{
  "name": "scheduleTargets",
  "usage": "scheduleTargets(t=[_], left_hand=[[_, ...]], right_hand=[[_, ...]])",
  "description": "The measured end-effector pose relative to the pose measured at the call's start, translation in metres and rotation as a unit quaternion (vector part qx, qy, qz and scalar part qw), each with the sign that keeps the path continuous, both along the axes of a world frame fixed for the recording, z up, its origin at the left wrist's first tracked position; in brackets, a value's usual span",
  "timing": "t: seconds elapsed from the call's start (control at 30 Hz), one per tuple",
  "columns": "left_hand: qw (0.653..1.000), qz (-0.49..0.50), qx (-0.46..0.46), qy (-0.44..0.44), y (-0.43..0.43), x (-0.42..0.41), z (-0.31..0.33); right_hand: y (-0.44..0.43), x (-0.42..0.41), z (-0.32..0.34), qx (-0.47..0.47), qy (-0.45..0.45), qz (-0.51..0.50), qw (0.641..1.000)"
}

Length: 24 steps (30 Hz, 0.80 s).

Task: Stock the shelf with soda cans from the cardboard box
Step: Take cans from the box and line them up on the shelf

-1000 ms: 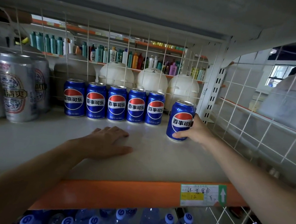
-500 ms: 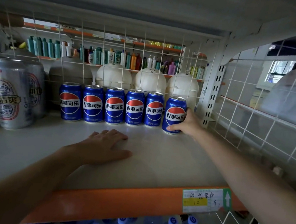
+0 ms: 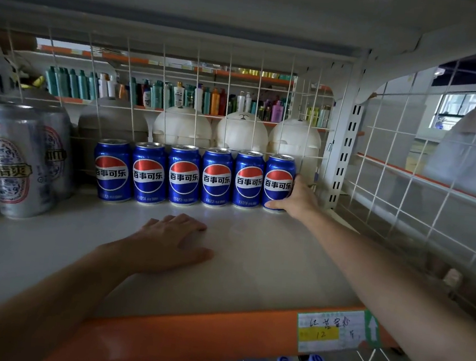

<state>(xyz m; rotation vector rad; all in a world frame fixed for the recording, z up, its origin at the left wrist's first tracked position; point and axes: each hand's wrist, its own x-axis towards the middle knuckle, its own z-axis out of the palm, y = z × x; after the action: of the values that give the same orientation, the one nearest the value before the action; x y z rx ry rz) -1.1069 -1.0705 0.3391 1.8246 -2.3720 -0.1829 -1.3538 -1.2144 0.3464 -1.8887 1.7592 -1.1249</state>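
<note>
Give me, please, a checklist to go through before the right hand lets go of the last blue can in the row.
1. The sixth blue can stands upright on the shelf: ok.
2. Its label faces front, in line with the five other blue cans: ok.
3. The right hand has let go: not ok, it grips the can's right side.
4. The left hand is away from the row: ok, it rests flat on the shelf in front.
5. Space for one more can on the right: cannot tell, the hand hides it.
6. The cardboard box is within reach: cannot tell, not in view.
</note>
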Motion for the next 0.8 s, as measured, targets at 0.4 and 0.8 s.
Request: scheduleTargets(t=[0.4, 0.8], left_hand=[[1.0, -0.006, 0.007, 0.002, 0.0046, -0.0008, 0.0017], [1.0, -0.005, 0.01, -0.002, 0.0041, 0.0002, 0.0015]], right_hand=[[-0.003, -0.0005, -0.0069, -0.031, -0.01, 0.005, 0.999], [-0.0049, -0.0059, -0.0066, -0.018, -0.032, 0.042, 0.998]])
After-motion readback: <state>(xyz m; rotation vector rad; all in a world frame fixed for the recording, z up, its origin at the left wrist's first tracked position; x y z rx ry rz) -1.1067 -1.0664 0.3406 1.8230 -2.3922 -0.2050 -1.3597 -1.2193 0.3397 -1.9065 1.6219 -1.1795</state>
